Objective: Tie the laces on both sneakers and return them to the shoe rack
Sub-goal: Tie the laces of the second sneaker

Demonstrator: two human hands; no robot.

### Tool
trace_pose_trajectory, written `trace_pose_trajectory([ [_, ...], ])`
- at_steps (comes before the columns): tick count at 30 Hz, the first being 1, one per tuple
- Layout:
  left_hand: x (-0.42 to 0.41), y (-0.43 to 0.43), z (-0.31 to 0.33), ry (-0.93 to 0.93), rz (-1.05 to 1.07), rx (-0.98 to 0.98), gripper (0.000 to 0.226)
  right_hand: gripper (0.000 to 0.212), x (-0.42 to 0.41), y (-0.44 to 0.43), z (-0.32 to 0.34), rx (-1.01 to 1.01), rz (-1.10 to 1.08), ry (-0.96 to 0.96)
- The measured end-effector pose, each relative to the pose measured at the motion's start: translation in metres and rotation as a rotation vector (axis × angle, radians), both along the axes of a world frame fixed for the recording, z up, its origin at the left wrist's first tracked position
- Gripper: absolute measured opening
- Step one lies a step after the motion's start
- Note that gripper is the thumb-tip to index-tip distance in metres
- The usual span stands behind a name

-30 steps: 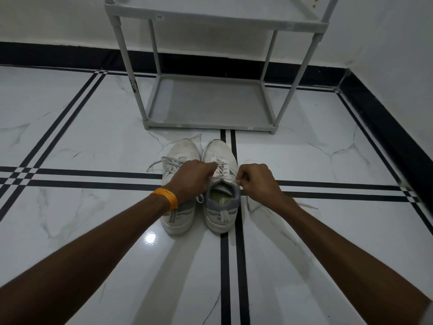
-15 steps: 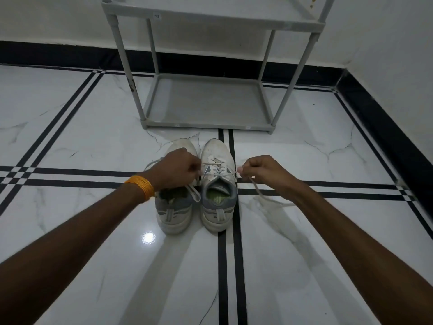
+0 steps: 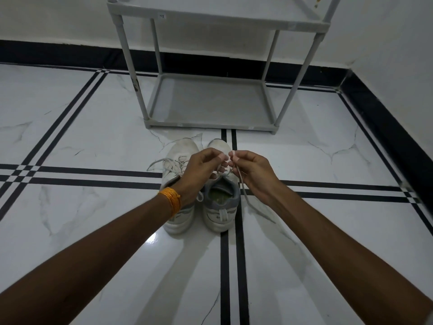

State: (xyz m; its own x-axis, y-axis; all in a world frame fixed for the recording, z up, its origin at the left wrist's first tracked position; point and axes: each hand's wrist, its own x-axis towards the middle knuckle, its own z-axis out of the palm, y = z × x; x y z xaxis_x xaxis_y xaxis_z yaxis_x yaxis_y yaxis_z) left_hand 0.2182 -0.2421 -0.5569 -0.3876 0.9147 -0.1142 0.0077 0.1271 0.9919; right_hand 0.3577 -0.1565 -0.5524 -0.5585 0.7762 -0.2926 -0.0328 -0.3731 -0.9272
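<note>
White laces are being pinched in both my hands, over the right sneaker.

My left hand (image 3: pixel 201 170) and my right hand (image 3: pixel 253 174) are almost touching at the fingertips, and each one is pinching a bit of the right sneaker's lace (image 3: pixel 242 184). One loose end is hanging down past my right wrist to the floor (image 3: pixel 328 231). Both sneakers are sitting side by side on the floor, toes pointing at the front edge of the grey shoe rack (image 3: pixel 210 102). The right sneaker (image 3: pixel 221 207) is just beside the left sneaker (image 3: pixel 179 216), whose laces are lying loose. An orange band (image 3: pixel 172 199) is sitting on my left wrist.
</note>
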Motion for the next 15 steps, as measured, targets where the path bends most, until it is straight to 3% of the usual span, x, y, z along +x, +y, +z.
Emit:
trace_pose_trajectory([
  [7,0.000,0.004,-0.005,0.132,0.012,0.037,0.014,0.021,0.000,0.004,-0.005,0.045,-0.041,-0.095],
  [10,0.000,0.003,-0.003,0.032,-0.016,0.014,0.025,0.011,-0.002,0.004,-0.005,-0.017,-0.102,-0.088],
  [15,-0.009,0.006,-0.003,-0.022,-0.100,-0.083,0.042,0.016,-0.006,0.006,-0.006,-0.008,-0.030,-0.141],
])
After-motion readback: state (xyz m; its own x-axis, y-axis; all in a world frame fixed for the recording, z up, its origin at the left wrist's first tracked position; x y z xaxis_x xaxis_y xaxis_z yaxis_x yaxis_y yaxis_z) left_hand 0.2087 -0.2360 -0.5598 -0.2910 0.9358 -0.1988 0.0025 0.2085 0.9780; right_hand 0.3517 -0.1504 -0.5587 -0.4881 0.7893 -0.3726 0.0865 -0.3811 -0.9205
